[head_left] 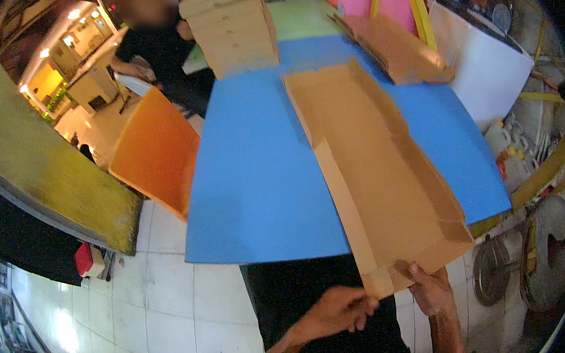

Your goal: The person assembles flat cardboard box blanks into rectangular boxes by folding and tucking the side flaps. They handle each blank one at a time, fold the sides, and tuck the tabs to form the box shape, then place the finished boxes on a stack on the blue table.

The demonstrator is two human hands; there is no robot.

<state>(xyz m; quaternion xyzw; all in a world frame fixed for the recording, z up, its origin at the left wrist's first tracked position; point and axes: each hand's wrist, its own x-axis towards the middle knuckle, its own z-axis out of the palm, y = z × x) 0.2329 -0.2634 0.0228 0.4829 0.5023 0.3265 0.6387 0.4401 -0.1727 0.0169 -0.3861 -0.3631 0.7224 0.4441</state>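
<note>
A long, flat piece of brown cardboard [378, 166], creased into side flaps, lies lengthwise on a blue surface [255, 179], its near end overhanging the edge. The left hand [334, 311] and right hand [431, 290] each hold a closed grip on that near end.

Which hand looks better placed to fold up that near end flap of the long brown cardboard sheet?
Probably the right hand: its thumb already lies on the near flap of the long brown cardboard sheet. The left hand only pinches the corner.
</note>
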